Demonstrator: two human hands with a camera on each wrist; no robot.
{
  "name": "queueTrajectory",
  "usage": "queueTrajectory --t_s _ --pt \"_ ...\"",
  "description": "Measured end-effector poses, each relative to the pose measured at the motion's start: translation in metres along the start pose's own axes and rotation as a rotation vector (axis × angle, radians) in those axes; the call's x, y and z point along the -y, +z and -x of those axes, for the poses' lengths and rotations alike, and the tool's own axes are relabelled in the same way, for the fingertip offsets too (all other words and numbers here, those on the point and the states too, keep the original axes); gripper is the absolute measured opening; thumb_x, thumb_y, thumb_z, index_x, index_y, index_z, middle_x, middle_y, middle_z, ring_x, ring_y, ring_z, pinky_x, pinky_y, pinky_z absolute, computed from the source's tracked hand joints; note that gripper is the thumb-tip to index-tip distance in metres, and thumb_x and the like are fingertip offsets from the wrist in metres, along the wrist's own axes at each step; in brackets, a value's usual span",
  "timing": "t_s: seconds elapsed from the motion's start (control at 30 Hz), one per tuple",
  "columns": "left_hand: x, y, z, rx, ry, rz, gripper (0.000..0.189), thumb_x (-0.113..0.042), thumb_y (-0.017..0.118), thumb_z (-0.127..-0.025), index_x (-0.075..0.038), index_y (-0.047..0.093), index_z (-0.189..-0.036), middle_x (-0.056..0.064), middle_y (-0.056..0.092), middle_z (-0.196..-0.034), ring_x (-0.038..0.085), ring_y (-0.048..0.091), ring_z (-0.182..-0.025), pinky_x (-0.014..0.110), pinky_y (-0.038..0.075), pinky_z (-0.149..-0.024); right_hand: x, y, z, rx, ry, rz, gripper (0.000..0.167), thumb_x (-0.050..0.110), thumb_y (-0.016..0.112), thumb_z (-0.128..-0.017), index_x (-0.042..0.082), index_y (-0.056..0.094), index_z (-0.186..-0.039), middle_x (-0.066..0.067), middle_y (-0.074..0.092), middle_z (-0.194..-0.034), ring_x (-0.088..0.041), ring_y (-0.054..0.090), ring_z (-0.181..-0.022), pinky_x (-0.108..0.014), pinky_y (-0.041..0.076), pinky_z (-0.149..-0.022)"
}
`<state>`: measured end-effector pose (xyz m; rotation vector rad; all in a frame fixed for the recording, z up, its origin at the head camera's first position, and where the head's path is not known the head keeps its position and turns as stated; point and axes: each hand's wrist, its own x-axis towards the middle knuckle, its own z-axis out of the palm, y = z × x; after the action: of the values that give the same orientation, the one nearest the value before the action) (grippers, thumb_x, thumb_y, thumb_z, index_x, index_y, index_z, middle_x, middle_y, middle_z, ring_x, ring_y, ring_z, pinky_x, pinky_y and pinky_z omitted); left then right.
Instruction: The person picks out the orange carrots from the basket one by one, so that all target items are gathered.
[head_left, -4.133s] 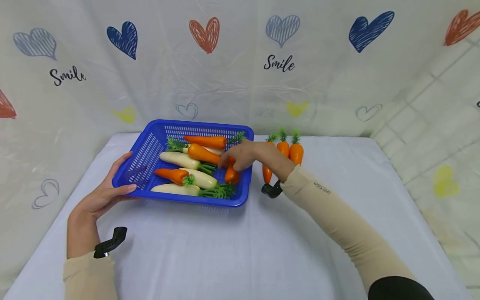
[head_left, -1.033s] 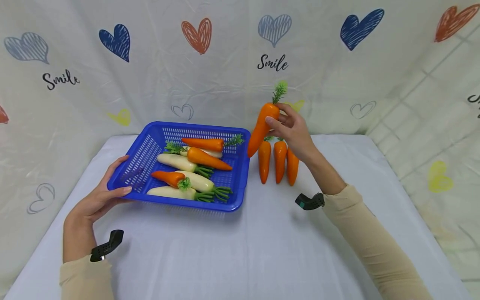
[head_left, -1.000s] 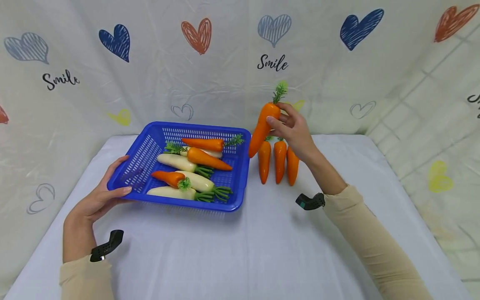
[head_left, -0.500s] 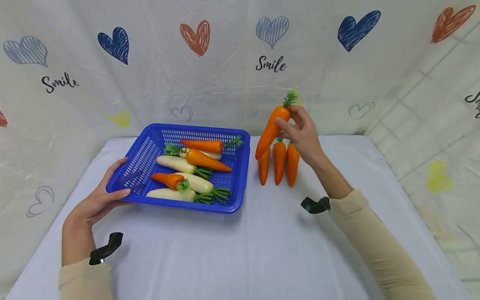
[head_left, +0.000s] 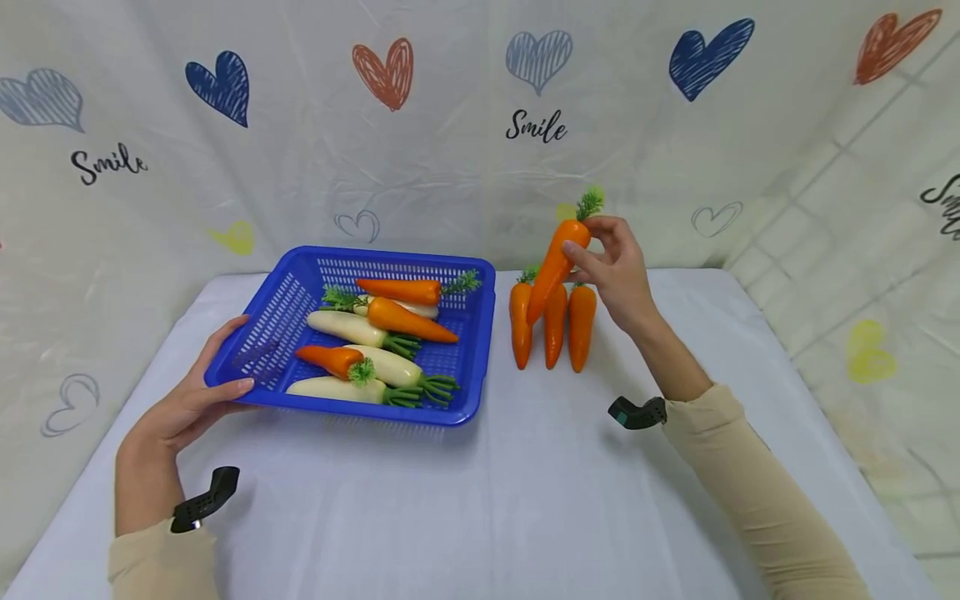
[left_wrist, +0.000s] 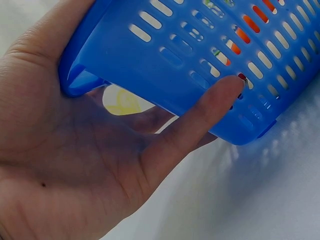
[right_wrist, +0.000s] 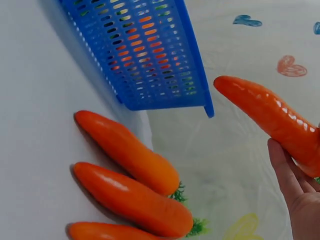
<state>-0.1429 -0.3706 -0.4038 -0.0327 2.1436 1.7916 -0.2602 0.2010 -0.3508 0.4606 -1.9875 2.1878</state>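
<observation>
My right hand pinches an orange toy carrot near its green top and holds it in the air above three carrots lying side by side on the white table. In the right wrist view the held carrot points toward the basket, with the lying carrots below it. My left hand grips the near left corner of the blue slotted basket, thumb on the rim. The left wrist view shows the thumb against the basket wall.
The basket holds three orange carrots and several white radishes with green tops. A heart-printed "Smile" curtain closes off the back and sides. The white tablecloth stretches bare toward me.
My right hand lifted a carrot out of the basket and carried it right. Over the last second it has lowered over the three lying carrots. My left hand has kept its hold on the basket.
</observation>
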Motion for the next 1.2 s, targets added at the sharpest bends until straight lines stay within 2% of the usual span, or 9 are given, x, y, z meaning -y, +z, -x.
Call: queueTrajectory --t_s 0.2,0.47,0.73,0.93,1.2 --pt "0.002 -0.001 0.0 0.007 0.01 -0.006 0.088 -0.019 0.059 -0.102 -0.064 0.006 -0.156 0.017 -0.001 -0.165 0.029 0.041 -0.13 0.034 0.061 -0.091 -0.006 -0.009 0.001 -0.027 -0.003 -0.002 0.04 0.011 0.072 -0.098 0.012 0.049 -0.131 -0.007 0.059 -0.124 -0.014 0.074 -0.082 -0.029 0.065 -0.07" --pt "-0.001 0.0 0.0 -0.001 -0.001 -0.006 0.088 -0.019 0.058 -0.103 -0.065 0.006 -0.156 0.016 -0.001 -0.165 0.038 0.034 -0.135 0.032 0.06 -0.09 -0.013 -0.025 0.004 -0.041 0.013 0.019 0.041 0.012 0.071 -0.098 0.01 0.055 -0.136 -0.006 0.061 -0.121 -0.013 0.075 -0.08 -0.027 0.064 -0.069" --pt "0.001 -0.002 -0.001 0.009 0.007 0.017 0.087 -0.017 0.057 -0.103 -0.063 0.006 -0.157 0.016 -0.002 -0.165 0.038 0.034 -0.135 0.031 0.06 -0.089 -0.026 -0.041 0.009 -0.067 0.049 0.09 0.036 0.015 0.071 -0.099 0.011 0.061 -0.133 0.0 0.06 -0.127 -0.012 0.071 -0.094 -0.024 0.063 -0.068" --pt "0.004 -0.002 0.0 0.001 -0.001 0.01 0.088 -0.018 0.057 -0.103 -0.064 0.005 -0.156 0.017 -0.004 -0.166 0.044 0.028 -0.14 0.03 0.06 -0.089 -0.034 -0.053 0.013 -0.067 0.059 0.084 0.036 0.013 0.071 -0.098 0.007 0.063 -0.133 0.001 0.061 -0.126 -0.012 0.07 -0.093 -0.024 0.063 -0.066" --pt "0.003 -0.001 0.0 0.006 0.008 0.003 0.087 -0.019 0.057 -0.103 -0.064 0.005 -0.156 0.016 -0.002 -0.165 0.032 0.037 -0.133 0.031 0.059 -0.09 -0.038 -0.067 0.017 -0.07 0.087 0.132 0.036 0.016 0.071 -0.099 0.012 0.066 -0.133 0.003 0.062 -0.126 -0.011 0.069 -0.097 -0.024 0.063 -0.067"
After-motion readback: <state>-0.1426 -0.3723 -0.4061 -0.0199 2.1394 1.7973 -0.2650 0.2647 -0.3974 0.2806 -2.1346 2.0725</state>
